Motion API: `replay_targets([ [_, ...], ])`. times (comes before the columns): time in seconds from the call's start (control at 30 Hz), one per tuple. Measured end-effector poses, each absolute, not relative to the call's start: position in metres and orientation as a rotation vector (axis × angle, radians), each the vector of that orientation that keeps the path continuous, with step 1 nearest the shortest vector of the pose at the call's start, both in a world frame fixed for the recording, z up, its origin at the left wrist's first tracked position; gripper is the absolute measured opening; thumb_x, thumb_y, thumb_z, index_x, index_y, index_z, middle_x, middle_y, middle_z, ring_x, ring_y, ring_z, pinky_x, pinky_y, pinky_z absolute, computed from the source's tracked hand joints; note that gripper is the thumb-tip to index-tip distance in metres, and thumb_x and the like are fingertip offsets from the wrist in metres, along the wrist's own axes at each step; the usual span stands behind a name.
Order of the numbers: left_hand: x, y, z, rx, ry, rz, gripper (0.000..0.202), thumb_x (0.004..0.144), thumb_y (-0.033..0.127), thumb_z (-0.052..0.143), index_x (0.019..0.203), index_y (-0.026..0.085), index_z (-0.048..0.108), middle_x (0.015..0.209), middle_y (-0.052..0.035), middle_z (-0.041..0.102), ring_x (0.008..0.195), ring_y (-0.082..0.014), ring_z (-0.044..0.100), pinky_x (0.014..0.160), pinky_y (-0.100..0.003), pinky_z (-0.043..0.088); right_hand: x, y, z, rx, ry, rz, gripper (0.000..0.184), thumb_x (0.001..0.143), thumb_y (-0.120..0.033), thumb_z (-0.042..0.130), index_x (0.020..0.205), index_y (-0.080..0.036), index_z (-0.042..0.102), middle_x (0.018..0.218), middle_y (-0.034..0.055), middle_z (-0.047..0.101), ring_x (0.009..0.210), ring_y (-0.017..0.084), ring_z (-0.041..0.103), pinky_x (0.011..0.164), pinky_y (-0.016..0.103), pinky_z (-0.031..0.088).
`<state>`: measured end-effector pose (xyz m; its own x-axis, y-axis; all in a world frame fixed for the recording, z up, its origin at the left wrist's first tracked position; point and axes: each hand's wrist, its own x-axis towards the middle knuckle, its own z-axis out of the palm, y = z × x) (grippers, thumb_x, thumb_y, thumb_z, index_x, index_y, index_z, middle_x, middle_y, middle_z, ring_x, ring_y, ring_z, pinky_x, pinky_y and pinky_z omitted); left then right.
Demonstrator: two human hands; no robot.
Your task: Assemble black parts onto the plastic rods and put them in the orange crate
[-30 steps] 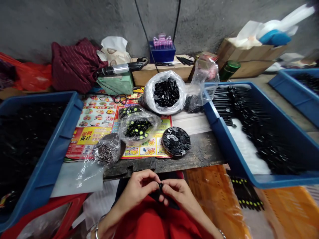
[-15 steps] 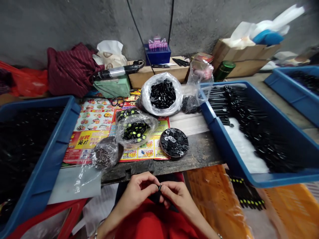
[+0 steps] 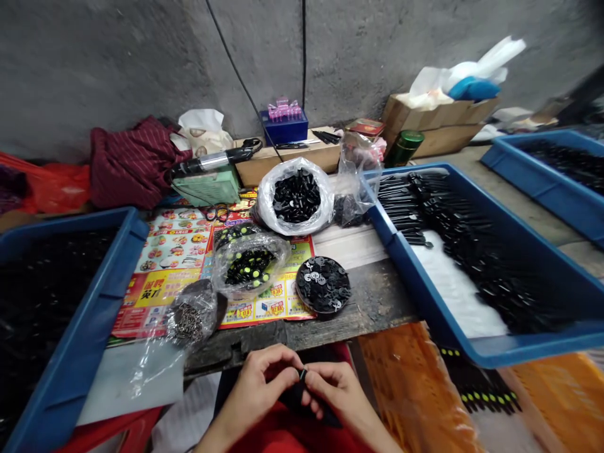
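Note:
My left hand (image 3: 261, 387) and my right hand (image 3: 335, 391) meet low in the view, just in front of the table edge, over my red lap. Both pinch one small black plastic part (image 3: 300, 393) between their fingertips; its lower end runs under my right fingers. Nearest on the table is a round dish of flat black pieces (image 3: 323, 285). Beside it lies a clear bag of black parts with yellow-green dots (image 3: 248, 264) and a small bag of tiny metal bits (image 3: 191, 319).
A white bag of black caps (image 3: 295, 196) sits further back. A blue tray (image 3: 476, 343) of long black parts stands on the right, another blue tray (image 3: 89, 314) on the left. Orange crates (image 3: 406, 390) lie below right. Boxes, cloth and a green device line the wall.
The view has tilted up and swung right, so everything sits lower and further left in the picture. My hands keep pinching the same black part with hardly any shift.

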<state>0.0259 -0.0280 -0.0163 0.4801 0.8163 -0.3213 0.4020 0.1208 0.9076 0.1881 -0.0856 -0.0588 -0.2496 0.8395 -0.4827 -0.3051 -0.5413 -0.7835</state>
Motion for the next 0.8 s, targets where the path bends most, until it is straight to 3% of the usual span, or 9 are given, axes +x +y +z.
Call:
replay_targets([
  [0.2, 0.037, 0.013, 0.027, 1.882, 1.051, 0.459, 0.015, 0.082, 0.013, 0.057, 0.086, 0.019, 0.070, 0.085, -0.0011, 0.072, 0.078, -0.0157, 0.064, 0.071, -0.023, 0.048, 0.191, -0.090, -0.055, -1.266, -0.710, 1.791, 0.054, 0.073, -0.064, 0.065, 0.063, -0.011, 0.065, 0.054, 0.0014, 0.059, 0.042, 0.006, 0.045, 0.043, 0.017, 0.036],
  [0.4, 0.082, 0.140, 0.074, 2.544, 1.168, 0.709, 0.018, 0.087, 0.018, 0.055, 0.098, 0.013, 0.069, 0.097, -0.0057, 0.073, 0.088, -0.0199, 0.065, 0.084, -0.032, 0.047, 0.193, -0.095, -0.056, -1.321, -0.677, 1.775, 0.059, 0.070, -0.068, 0.065, 0.067, -0.010, 0.068, 0.059, 0.0039, 0.062, 0.043, 0.007, 0.048, 0.043, 0.019, 0.039],
  [0.5, 0.101, 0.196, 0.075, 2.727, 1.533, 0.478, 0.028, 0.088, 0.020, 0.054, 0.111, 0.007, 0.065, 0.105, -0.0129, 0.070, 0.101, -0.0277, 0.063, 0.090, -0.040, 0.045, 0.197, -0.097, -0.059, -1.362, -0.680, 1.710, 0.062, 0.069, -0.071, 0.064, 0.070, -0.009, 0.070, 0.058, 0.0046, 0.062, 0.045, 0.007, 0.047, 0.042, 0.018, 0.037],
  [0.6, 0.109, 0.217, 0.069, 2.748, 1.593, 0.367, 0.029, 0.085, 0.018, 0.055, 0.108, 0.004, 0.067, 0.102, -0.0178, 0.070, 0.101, -0.0327, 0.062, 0.089, -0.043, 0.046, 0.202, -0.097, -0.060, -1.374, -0.649, 1.694, 0.064, 0.067, -0.071, 0.065, 0.077, -0.009, 0.072, 0.059, 0.0054, 0.063, 0.046, 0.008, 0.049, 0.042, 0.019, 0.038],
  [0.8, 0.102, 0.204, 0.068, 2.808, 1.541, 0.191, 0.029, 0.082, 0.013, 0.051, 0.104, 0.011, 0.070, 0.098, -0.0155, 0.073, 0.096, -0.0313, 0.064, 0.084, -0.039, 0.048, 0.204, -0.094, -0.059, -1.342, -0.521, 1.718, 0.058, 0.066, -0.067, 0.070, 0.072, -0.009, 0.070, 0.058, 0.0040, 0.064, 0.045, 0.008, 0.051, 0.044, 0.019, 0.042],
])
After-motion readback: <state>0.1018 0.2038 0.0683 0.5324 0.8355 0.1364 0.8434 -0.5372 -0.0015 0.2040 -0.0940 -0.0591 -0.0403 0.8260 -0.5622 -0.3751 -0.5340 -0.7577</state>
